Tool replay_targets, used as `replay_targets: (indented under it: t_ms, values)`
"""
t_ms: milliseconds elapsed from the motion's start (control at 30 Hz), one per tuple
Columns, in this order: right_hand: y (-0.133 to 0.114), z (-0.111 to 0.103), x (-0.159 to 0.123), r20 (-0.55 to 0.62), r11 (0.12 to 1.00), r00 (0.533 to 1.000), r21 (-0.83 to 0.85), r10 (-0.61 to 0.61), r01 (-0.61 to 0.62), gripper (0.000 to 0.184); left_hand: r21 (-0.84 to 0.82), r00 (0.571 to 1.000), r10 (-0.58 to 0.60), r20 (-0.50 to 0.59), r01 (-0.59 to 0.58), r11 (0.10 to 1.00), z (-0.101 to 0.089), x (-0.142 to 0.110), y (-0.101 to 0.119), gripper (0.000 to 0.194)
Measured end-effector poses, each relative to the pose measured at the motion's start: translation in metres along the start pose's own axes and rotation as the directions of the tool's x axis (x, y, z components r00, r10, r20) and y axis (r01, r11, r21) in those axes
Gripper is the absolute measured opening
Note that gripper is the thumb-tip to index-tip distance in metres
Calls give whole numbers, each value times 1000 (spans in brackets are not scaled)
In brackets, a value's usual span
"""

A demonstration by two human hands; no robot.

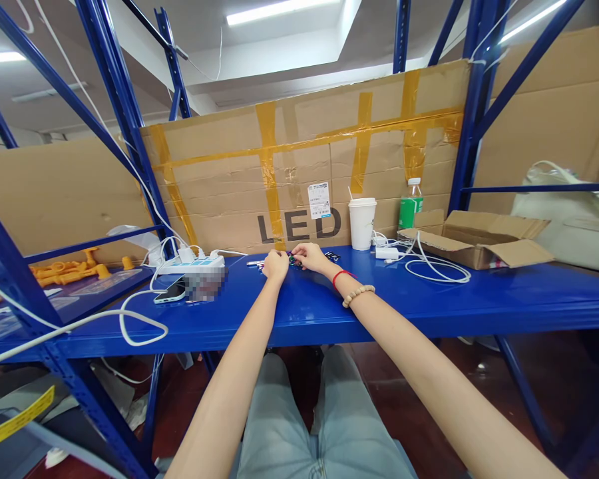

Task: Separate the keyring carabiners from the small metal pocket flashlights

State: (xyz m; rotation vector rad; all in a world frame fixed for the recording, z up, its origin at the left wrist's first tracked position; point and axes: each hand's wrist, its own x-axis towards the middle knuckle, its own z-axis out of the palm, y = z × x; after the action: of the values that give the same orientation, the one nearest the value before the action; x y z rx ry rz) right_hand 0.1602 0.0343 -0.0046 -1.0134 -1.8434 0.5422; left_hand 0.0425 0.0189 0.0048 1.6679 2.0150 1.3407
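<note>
My left hand (276, 265) is at the back of the blue shelf top (299, 319), its fingers bent together in a pinch. Close on its right, my right hand (309, 257) has thumb and fingers pressed together. Small dark, colourful pieces (295, 261) show between the two hands; their kind is too small to make out. A few slim pale and bluish pieces (254, 264) lie just left of my left hand. More small dark pieces (332, 257) lie beyond my right hand. Whatever each hand grips is mostly hidden by the fingers.
On the left are a power strip (192, 265) with plugs and a phone (172, 293). A white cup (363, 224), a green-labelled bottle (410, 207), a white cable (442, 269) and an open cardboard box (472, 246) stand or lie right. Cardboard (219, 199) walls the back; blue posts (466, 133) flank it.
</note>
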Motion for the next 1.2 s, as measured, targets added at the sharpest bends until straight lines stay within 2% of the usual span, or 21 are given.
replay_targets:
  t_ms: [233,433,533,633,800,967,1100,1200]
  values:
    - [2,-2,-1,-38,961,993,-258,-110,96,15,90,997,80,-16,-79,993,-1,-4,2,21]
    - [0,-2,-4,20,932,994,-347,-104,104,12,170,984,167,-55,-156,973,-4,-6,3,18]
    - [-1,-4,-5,31,941,994,-321,-105,109,11,166,983,177,-38,-169,972,-4,-5,3,17]
    - [-1,-4,-5,37,967,990,-214,-135,140,13,147,986,164,-34,-158,977,-4,-6,2,17]
    - [0,-1,-2,-45,985,984,-49,-170,168,11,68,997,73,-4,-73,995,-1,-4,1,18]
    - [-1,-2,-1,-96,987,982,-9,-160,160,12,-16,998,-47,41,47,999,3,1,-2,27]
    - [-1,-4,-2,-79,988,986,-49,-147,143,10,-54,996,-66,64,69,996,3,3,-3,34]
    - [0,-4,-2,-57,993,992,-48,-115,112,13,-57,995,-25,94,30,998,1,4,-3,32]
